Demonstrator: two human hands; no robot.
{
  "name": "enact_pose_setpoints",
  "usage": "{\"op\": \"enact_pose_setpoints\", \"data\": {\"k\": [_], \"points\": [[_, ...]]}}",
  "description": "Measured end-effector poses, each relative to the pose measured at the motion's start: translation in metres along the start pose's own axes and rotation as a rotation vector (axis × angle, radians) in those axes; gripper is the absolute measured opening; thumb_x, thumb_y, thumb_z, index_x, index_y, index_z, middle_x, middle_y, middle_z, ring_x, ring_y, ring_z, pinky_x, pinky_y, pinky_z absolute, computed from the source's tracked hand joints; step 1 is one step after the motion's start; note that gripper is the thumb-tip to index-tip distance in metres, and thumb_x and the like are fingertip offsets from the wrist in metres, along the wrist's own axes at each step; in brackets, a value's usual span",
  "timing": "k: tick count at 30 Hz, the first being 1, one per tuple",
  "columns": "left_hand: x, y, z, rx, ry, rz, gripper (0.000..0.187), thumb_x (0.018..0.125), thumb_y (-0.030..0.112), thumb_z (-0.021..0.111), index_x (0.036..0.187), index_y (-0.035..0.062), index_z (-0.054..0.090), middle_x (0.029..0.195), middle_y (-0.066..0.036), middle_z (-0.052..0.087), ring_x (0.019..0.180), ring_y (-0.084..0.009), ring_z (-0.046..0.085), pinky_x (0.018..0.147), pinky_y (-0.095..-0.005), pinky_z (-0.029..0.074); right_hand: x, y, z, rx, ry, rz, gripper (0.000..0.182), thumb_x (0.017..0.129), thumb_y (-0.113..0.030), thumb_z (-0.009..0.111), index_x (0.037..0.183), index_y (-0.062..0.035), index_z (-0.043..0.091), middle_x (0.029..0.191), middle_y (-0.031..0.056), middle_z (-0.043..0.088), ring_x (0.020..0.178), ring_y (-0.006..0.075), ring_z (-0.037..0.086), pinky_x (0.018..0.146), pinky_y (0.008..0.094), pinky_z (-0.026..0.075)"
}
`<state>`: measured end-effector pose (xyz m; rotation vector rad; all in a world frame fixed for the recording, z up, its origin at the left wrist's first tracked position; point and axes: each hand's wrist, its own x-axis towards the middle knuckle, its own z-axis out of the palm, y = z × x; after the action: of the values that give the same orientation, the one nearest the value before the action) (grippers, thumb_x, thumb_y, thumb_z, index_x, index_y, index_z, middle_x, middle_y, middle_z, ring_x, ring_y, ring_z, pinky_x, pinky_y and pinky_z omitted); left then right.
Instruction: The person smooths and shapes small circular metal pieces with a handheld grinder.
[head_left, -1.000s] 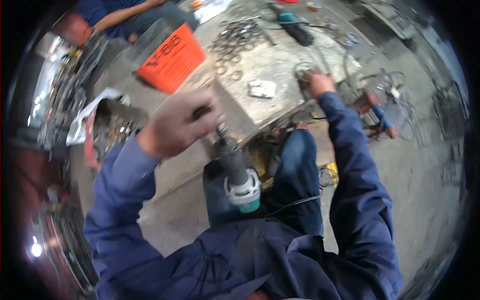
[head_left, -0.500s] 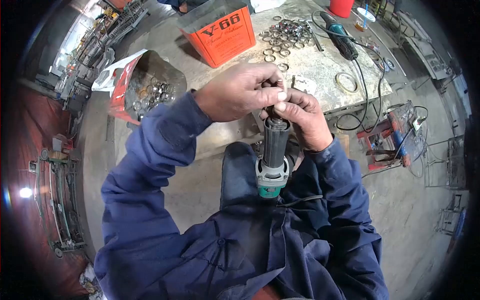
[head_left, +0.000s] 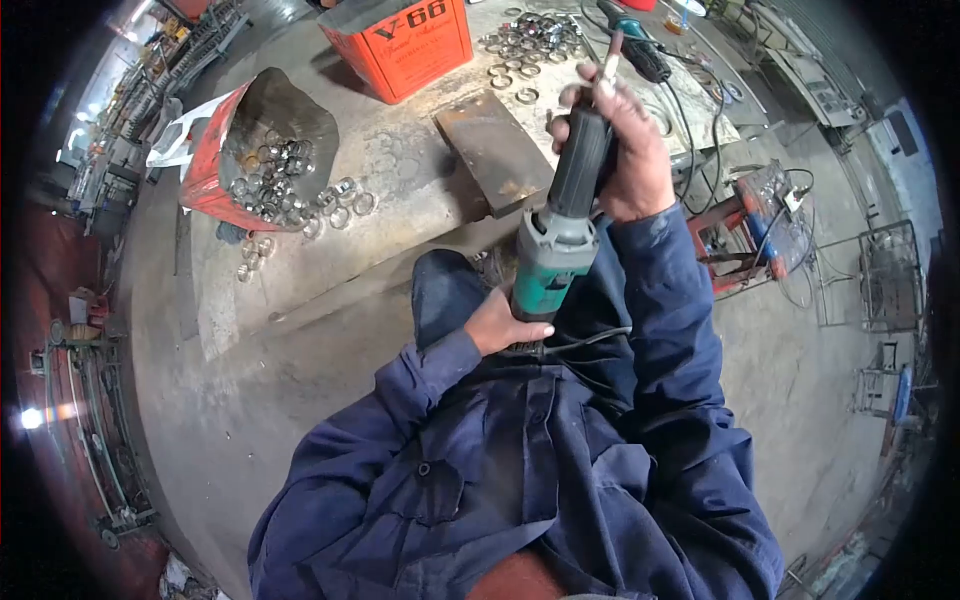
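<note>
A die grinder point(head_left: 545, 270) with a green and grey body and a black neck is held upright, tilted to the right, over my lap. My left hand point(head_left: 497, 322) is closed around the lower green end of its body. Higher up, my right hand point(head_left: 640, 155) wraps the black neck, with one finger pointing upward. The tip of the tool is mostly hidden by the right fingers. Beyond it on the table lies a dark flat metal plate point(head_left: 495, 150).
A cut-open red tin point(head_left: 203, 180) lies on its side at left, metal rings point(head_left: 275, 180) spilling from it. An orange-red V-66 tin point(head_left: 410, 55) stands behind. More rings point(head_left: 530, 40) and another corded power tool point(head_left: 640, 45) lie farther back. A red stand point(head_left: 740, 225) is at right.
My left hand has dropped from the tool's tip to its lower body. My right hand has shifted onto the neck and raised the tool. The view has turned, exposing the plate.
</note>
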<state>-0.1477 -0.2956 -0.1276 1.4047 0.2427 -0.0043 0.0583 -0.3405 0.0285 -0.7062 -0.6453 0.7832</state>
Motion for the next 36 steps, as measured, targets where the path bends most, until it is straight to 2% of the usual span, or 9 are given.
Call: {"op": "enact_pose_setpoints", "data": {"k": [2, 4, 10, 17, 23, 26, 28, 32, 36], "points": [[0.011, 0.026, 0.011, 0.012, 0.101, 0.224, 0.053, 0.069, 0.015, 0.079, 0.115, 0.0033, 0.055, 0.104, -0.003, 0.061, 0.095, -0.012, 0.056, 0.088, -0.0292, 0.045, -0.002, -0.031, 0.015, -0.106, -0.029, -0.079, 0.042, 0.091, -0.02, 0.06, 0.127, -0.0061, 0.045, 0.098, 0.0092, 0.063, 0.081, 0.0188, 0.063, 0.071, 0.0289, 0.051], [0.024, 0.055, 0.011, 0.013, 0.051, 0.229, 0.054, 0.07, 0.016, 0.078, 0.117, 0.003, 0.053, 0.105, -0.003, 0.06, 0.095, -0.0119, 0.056, 0.087, -0.0294, 0.045, -0.012, -0.046, 0.01, -0.669, 0.086, -0.282, 0.068, 0.086, -0.019, 0.065, 0.142, -0.0053, 0.028, 0.117, 0.0135, 0.055, 0.102, 0.0182, 0.056, 0.087, 0.03, 0.047], [0.059, 0.116, 0.057, -0.259, -0.041, 0.323, 0.049, 0.072, 0.019, 0.075, 0.112, 0.0, 0.054, 0.096, -0.005, 0.06, 0.086, -0.0113, 0.055, 0.078, -0.0286, 0.048, -0.075, -0.032, -0.004, -0.437, 0.326, -0.237, 0.074, 0.082, -0.012, 0.067, 0.144, -0.0055, 0.027, 0.129, 0.0154, 0.049, 0.11, 0.0206, 0.052, 0.094, 0.0327, 0.043], [0.071, 0.102, 0.115, 0.083, 0.168, 0.468, 0.06, 0.066, 0.021, 0.076, 0.114, -0.0035, 0.049, 0.099, -0.019, 0.059, 0.094, -0.031, 0.059, 0.085, -0.0378, 0.046, -0.101, -0.054, -0.044, -0.544, 0.419, -0.379, 0.075, 0.081, -0.038, 0.068, 0.138, -0.0064, 0.032, 0.124, 0.0154, 0.049, 0.109, 0.0259, 0.052, 0.092, 0.0365, 0.044], [0.078, 0.075, 0.133, 0.035, 0.035, 0.381, 0.06, 0.067, 0.022, 0.075, 0.115, -0.003, 0.049, 0.101, -0.021, 0.057, 0.093, -0.0316, 0.058, 0.086, -0.0383, 0.045, -0.118, -0.084, -0.092, -0.556, 0.39, -0.178, 0.07, 0.086, -0.046, 0.062, 0.135, -0.0051, 0.034, 0.124, 0.0147, 0.052, 0.111, 0.0243, 0.053, 0.093, 0.0348, 0.044], [0.073, 0.068, 0.133, 0.072, -0.025, 0.344, 0.062, 0.068, 0.023, 0.075, 0.116, -0.0027, 0.047, 0.1, -0.021, 0.057, 0.093, -0.0311, 0.058, 0.087, -0.038, 0.044, -0.09, -0.117, -0.091, -0.591, 0.464, -0.142, 0.059, 0.094, -0.049, 0.046, 0.132, -0.0042, 0.038, 0.108, 0.0154, 0.057, 0.096, 0.0285, 0.059, 0.078, 0.0378, 0.051], [0.071, 0.059, 0.137, 0.087, -0.177, 0.21, 0.062, 0.068, 0.023, 0.075, 0.117, -0.0027, 0.047, 0.102, -0.022, 0.057, 0.094, -0.0307, 0.058, 0.088, -0.0376, 0.044, -0.069, -0.134, -0.087, -0.48, 0.296, 0.033, 0.043, 0.096, -0.034, 0.043, 0.127, -0.0043, 0.044, 0.095, 0.0135, 0.059, 0.083, 0.0226, 0.059, 0.072, 0.0329, 0.049], [0.065, 0.044, 0.151, -0.09, -0.217, 0.2, 0.063, 0.069, 0.024, 0.075, 0.117, -0.0038, 0.046, 0.104, -0.024, 0.058, 0.097, -0.0332, 0.058, 0.09, -0.0372, 0.044, -0.057, -0.116, -0.114, -0.017, 0.039, 0.125, 0.03, 0.089, -0.021, 0.056, 0.114, -0.0062, 0.049, 0.074, 0.0043, 0.048, 0.064, 0.015, 0.05, 0.058, 0.0294, 0.042], [0.081, 0.048, 0.119, 0.422, -0.396, 0.067, 0.058, 0.067, 0.041, 0.076, 0.103, -0.0012, 0.059, 0.103, -0.023, 0.061, 0.1, -0.0344, 0.059, 0.089, -0.0383, 0.046, -0.058, -0.104, -0.103, -0.311, 0.335, 0.297, 0.024, 0.086, -0.014, 0.056, 0.105, -0.0026, 0.048, 0.071, 0.002, 0.045, 0.057, 0.0128, 0.046, 0.054, 0.027, 0.04]]}}
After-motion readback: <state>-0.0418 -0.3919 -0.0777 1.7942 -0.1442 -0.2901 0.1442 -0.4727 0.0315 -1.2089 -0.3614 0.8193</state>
